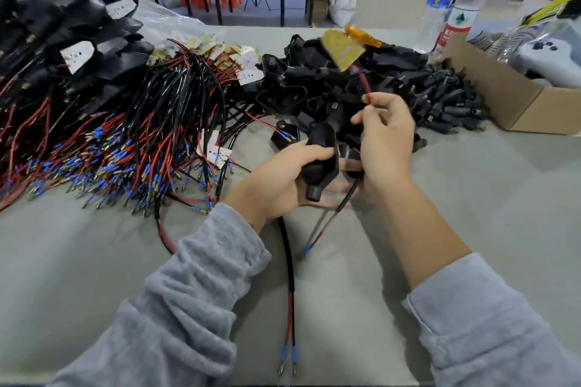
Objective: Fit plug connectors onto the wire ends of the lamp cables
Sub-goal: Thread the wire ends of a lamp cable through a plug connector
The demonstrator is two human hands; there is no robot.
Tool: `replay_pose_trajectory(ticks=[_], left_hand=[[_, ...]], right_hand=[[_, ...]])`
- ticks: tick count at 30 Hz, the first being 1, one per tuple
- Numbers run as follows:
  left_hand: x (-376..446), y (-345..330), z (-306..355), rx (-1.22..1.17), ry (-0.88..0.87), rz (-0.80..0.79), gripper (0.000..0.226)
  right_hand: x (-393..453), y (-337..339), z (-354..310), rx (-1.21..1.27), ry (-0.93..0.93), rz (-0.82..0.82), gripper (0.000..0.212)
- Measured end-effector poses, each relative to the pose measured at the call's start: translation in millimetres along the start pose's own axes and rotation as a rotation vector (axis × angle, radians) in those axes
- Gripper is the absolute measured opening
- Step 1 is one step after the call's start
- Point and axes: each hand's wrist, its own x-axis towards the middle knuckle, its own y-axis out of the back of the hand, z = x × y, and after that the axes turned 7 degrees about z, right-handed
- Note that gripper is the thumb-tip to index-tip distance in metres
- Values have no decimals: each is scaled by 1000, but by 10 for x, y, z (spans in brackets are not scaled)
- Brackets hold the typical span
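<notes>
My left hand grips a black lamp housing above the grey table. My right hand pinches a red wire that rises to a gold board. From the hands a blurred black cable hangs down and ends in a blue-sleeved tip. A second black cable runs toward me and splits into two red leads with blue ferrules. Black plug connectors lie heaped right of the hands.
A big bundle of red and black cables with blue ferrules covers the left of the table, with stacked black housings behind it. More housings lie in the middle. A cardboard box and two water bottles stand at the right.
</notes>
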Motion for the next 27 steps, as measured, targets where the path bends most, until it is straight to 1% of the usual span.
replay_pose_trajectory(ticks=[2,3,5,6,7,9,10,11,13,16,18,20,22,25,27], left_hand=[[-51,47,36,16,51,-174,32],[-66,63,48,49,65,-212,31],[-63,74,43,111,40,-199,21],[-48,68,34,105,-5,-161,14],[-21,66,23,77,-63,-106,10],[37,55,14,26,-180,27,10],[58,46,9,24,-226,98,13],[75,33,0,31,-262,156,15],[91,18,-17,48,-315,240,14],[98,36,-18,40,-368,334,10],[99,50,0,-1,-389,351,15],[103,56,14,-44,-407,335,26],[104,66,14,-34,-413,330,37],[97,95,-5,21,-387,303,35],[83,113,-15,31,-346,246,37]], right_hand=[[64,60,25,66,-28,100,20],[88,94,26,93,-26,140,18],[129,149,11,156,-39,177,14],[144,171,-2,211,-72,151,11],[151,182,-17,290,-125,83,10],[137,172,-37,430,-250,-135,4],[116,157,-36,439,-294,-243,2],[88,147,-30,408,-321,-320,7],[44,135,-14,342,-355,-372,16],[28,151,-12,370,-416,-369,14],[18,172,-24,388,-435,-385,16],[-11,169,-36,376,-422,-409,20],[-47,145,-47,376,-427,-427,23],[-98,101,-39,401,-475,-476,28],[-121,80,-11,326,-443,-541,28]])
